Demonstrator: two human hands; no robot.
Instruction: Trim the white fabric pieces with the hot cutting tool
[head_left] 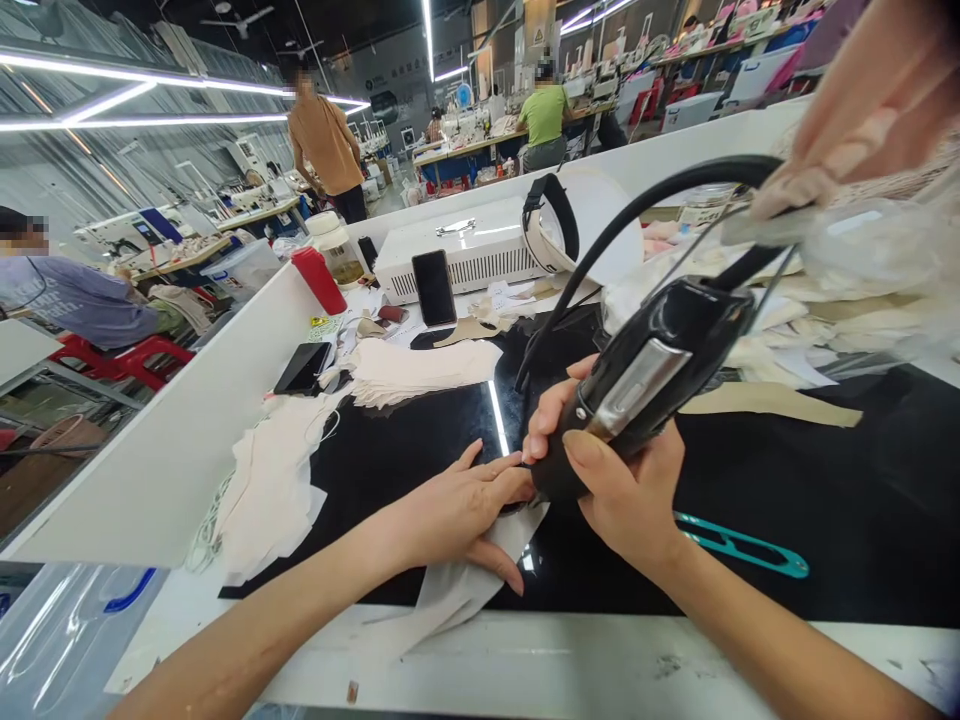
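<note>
My right hand [630, 480] is wrapped round a black corded hand-held tool [637, 370] with a silver lever on its side. The tool leans, its lower end down beside my left fingertips; its working tip is hidden. My left hand [472, 510] lies palm down with the fingers stretched out and the thumb apart. Beneath it is a thin pale piece of fabric [465, 595] on the glossy black work surface [390, 480]. A thick black cable [637, 210] arches from the tool's upper end.
Stacked pale fabric pieces [420, 370] and another pile [270, 480] lie leftward. A teal thread snipper [750, 545] is at right. Behind stand a phone [433, 288] and a white vented box [465, 245]. A blurred pinkish shape [862, 130] hangs close at upper right. People work beyond.
</note>
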